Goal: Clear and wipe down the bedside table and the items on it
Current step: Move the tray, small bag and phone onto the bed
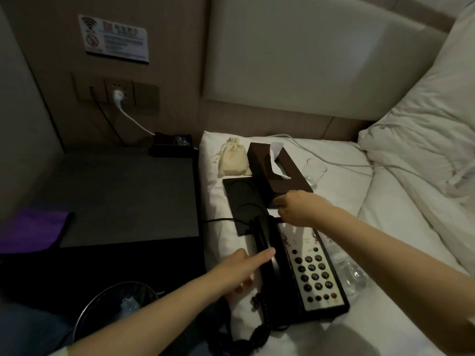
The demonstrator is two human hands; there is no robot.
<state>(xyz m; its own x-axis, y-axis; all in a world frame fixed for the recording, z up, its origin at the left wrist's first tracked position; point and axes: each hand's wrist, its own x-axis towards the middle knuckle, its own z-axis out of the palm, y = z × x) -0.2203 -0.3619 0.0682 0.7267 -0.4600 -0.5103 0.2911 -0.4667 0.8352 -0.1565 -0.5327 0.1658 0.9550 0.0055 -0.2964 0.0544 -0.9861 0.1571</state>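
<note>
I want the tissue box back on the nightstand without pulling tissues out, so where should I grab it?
Take the tissue box across its two long sides near the middle, coming from above. It lies flat on the bed with the tissue sticking up through the top slot, so a side grip avoids it. The drinking glass lies close on its right.

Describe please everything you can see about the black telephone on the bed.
The telephone is black, looks plastic, and lies flat on the white bed. A pale faceplate holds rows of dark round buttons. The handset sits in its cradle along the left side, and a coiled black cord hangs from the near end. The left hand rests on the handset with fingers straight; the right hand is at the far end, over the black tray.
</note>
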